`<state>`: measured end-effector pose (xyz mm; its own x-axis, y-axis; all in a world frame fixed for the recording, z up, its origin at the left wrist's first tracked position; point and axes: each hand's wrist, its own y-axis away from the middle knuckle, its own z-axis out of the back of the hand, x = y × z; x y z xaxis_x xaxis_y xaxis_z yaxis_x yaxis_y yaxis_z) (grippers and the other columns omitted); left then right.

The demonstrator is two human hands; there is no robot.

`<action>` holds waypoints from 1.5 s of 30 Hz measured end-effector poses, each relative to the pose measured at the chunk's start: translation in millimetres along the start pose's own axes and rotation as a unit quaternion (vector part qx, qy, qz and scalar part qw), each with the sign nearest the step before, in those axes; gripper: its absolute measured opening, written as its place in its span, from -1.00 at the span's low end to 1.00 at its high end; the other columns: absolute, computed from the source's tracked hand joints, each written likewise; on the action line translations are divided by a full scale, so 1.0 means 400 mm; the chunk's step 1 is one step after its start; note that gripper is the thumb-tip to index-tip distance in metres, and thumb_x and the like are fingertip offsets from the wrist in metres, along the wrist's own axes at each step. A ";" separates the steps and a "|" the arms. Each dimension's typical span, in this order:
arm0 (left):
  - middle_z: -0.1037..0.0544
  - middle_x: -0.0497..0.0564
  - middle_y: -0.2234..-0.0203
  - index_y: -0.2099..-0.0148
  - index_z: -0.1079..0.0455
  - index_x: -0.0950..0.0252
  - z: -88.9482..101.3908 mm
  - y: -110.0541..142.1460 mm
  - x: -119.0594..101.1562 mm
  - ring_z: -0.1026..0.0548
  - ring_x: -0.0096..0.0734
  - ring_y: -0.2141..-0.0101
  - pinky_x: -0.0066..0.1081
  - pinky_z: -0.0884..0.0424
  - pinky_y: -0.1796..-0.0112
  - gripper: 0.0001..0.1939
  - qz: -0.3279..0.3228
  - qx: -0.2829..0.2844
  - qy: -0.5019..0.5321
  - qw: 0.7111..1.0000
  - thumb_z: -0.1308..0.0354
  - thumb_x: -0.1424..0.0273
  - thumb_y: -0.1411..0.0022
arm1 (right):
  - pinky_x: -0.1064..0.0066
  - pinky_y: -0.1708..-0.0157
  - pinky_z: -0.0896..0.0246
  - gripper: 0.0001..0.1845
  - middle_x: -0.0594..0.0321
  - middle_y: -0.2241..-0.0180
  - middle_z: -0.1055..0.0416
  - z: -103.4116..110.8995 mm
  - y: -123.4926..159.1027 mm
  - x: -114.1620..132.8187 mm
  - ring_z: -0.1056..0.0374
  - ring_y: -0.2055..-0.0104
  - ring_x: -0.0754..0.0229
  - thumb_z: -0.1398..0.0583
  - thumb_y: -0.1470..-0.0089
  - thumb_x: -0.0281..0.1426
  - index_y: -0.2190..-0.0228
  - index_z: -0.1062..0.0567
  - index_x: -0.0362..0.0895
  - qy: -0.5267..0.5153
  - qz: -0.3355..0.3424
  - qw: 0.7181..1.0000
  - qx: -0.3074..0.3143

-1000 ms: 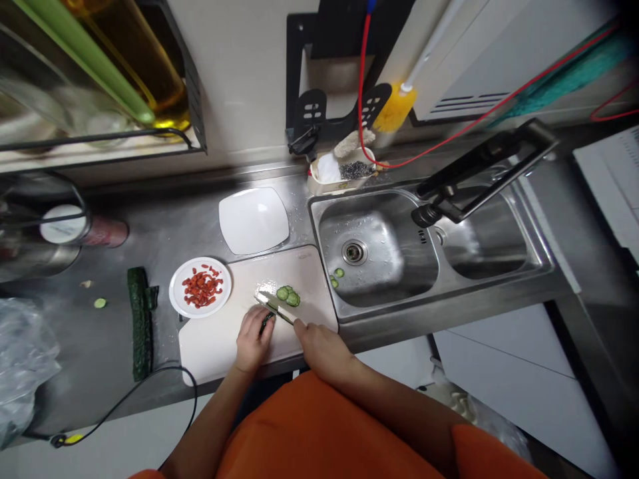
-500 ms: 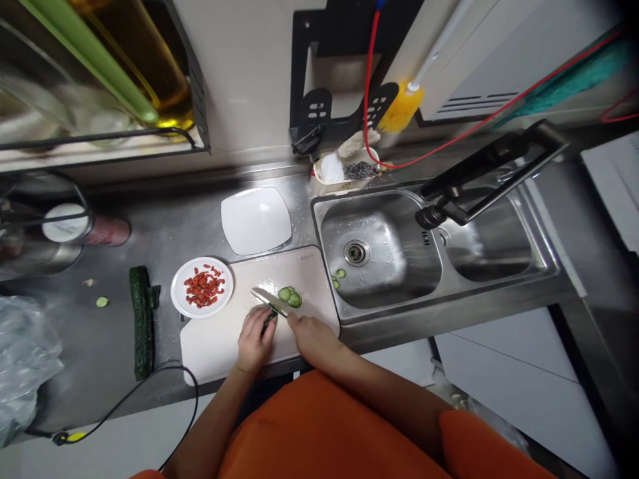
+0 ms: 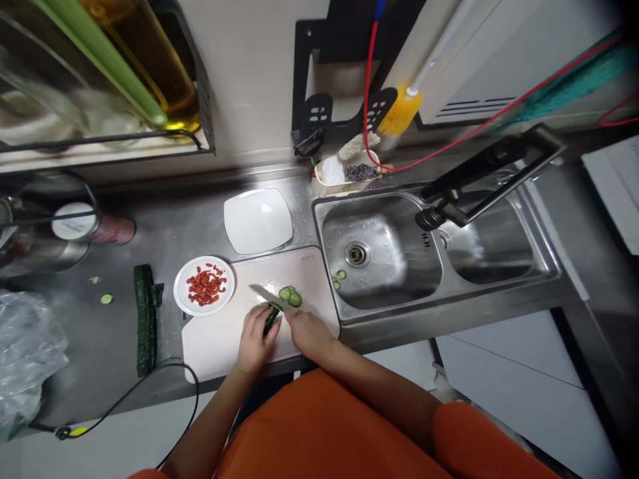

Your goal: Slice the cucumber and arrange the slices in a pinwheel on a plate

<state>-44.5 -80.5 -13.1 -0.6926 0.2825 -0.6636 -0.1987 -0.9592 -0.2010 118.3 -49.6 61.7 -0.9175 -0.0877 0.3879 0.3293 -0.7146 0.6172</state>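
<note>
On the pale cutting board point(image 3: 224, 352), my left hand point(image 3: 255, 338) grips a short dark-green piece of cucumber point(image 3: 271, 320). My right hand point(image 3: 310, 336) is closed round the handle of a kitchen knife point(image 3: 264, 294), which the fingers mostly hide. Its blade points up and left, lying across the far end of the cucumber piece. Just beyond the blade rests a small pile of cucumber slices point(image 3: 291, 297). A white plate of red goji-like pieces point(image 3: 206, 286) overlaps the board's left corner, and a square white plate point(image 3: 257, 221) stands behind the board.
Left of the board lie a long cucumber point(image 3: 144, 322), a stray slice point(image 3: 106, 299) and a clear plastic bag point(image 3: 30, 359). A black cable point(image 3: 120, 402) loops over the front edge. The double sink point(image 3: 384, 253) borders the board's right side, with a few slices inside.
The knife and both hands have shifted only slightly. More of the cucumber piece now shows between my left fingers. The whole view has moved a little.
</note>
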 end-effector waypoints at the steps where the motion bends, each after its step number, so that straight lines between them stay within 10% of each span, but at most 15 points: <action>1: -0.46 0.14 0.12 0.00 -0.33 0.29 0.006 0.004 -0.004 -0.39 -0.27 0.05 -0.21 -0.34 0.00 -0.70 0.007 0.008 -0.003 1.000 -0.08 0.41 -0.20 | 0.40 0.31 -0.21 -0.57 0.12 0.31 -0.43 0.000 0.000 -0.003 -0.38 0.26 0.13 0.10 -0.12 -0.59 -0.01 -0.26 -0.14 -0.002 0.000 1.000 0.001; 12: -0.46 0.13 0.22 0.00 -0.32 0.32 0.209 0.083 0.104 -0.42 -0.18 0.18 -0.20 -0.35 0.12 -0.59 0.291 -0.120 -0.204 0.927 -0.06 0.22 -0.15 | 0.40 0.32 -0.13 -0.64 0.06 0.17 -0.32 0.025 0.044 -0.068 -0.33 0.30 0.18 0.07 -0.14 -0.55 0.05 -0.32 -0.12 0.078 0.032 0.996 -0.039; 19: -0.39 0.21 0.17 -0.01 -0.27 0.40 0.231 0.074 0.140 -0.34 -0.09 0.09 -0.11 -0.24 0.06 -0.54 0.283 -0.142 -0.205 0.926 -0.07 0.22 -0.12 | 0.40 0.32 -0.04 -0.73 0.14 0.22 -0.29 0.014 0.046 -0.111 -0.25 0.30 0.21 0.05 -0.17 -0.53 0.15 -0.36 -0.13 0.121 0.093 0.983 -0.103; 23: -0.37 0.20 0.13 0.04 -0.29 0.33 0.200 0.028 0.061 -0.28 -0.06 0.02 -0.04 -0.12 -0.02 -0.60 0.166 -0.138 -0.181 0.960 -0.13 0.21 -0.12 | 0.41 0.35 0.01 -0.76 0.15 0.27 -0.30 0.002 0.038 -0.136 -0.22 0.32 0.20 0.03 -0.18 -0.52 0.15 -0.35 -0.14 0.155 0.112 0.974 -0.122; 30: -0.42 0.06 0.23 0.11 -0.35 0.21 0.027 -0.122 -0.080 -0.35 -0.23 0.15 -0.22 -0.28 0.13 -0.68 0.001 0.147 0.018 0.989 -0.18 0.19 -0.11 | 0.40 0.37 0.02 -0.77 0.15 0.30 -0.31 0.000 0.036 -0.156 -0.22 0.33 0.20 -0.01 -0.19 -0.49 0.12 -0.34 -0.16 0.204 0.153 0.956 -0.148; 45: -0.42 0.06 0.26 0.19 -0.40 0.23 -0.045 -0.197 -0.002 -0.36 -0.24 0.18 -0.24 -0.29 0.15 -0.72 0.030 0.165 0.000 0.986 -0.23 0.22 -0.05 | 0.39 0.31 -0.03 -0.80 0.16 0.25 -0.28 0.005 0.149 -0.188 -0.22 0.33 0.22 -0.03 -0.13 -0.54 0.20 -0.36 -0.15 0.172 0.112 0.975 -0.083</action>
<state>-15.9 -4.9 -9.5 -0.7100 0.2258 -0.6671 -0.3721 -0.9245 0.0831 207.2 -84.4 70.7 -0.8566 -0.4619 0.2299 0.5157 -0.7511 0.4123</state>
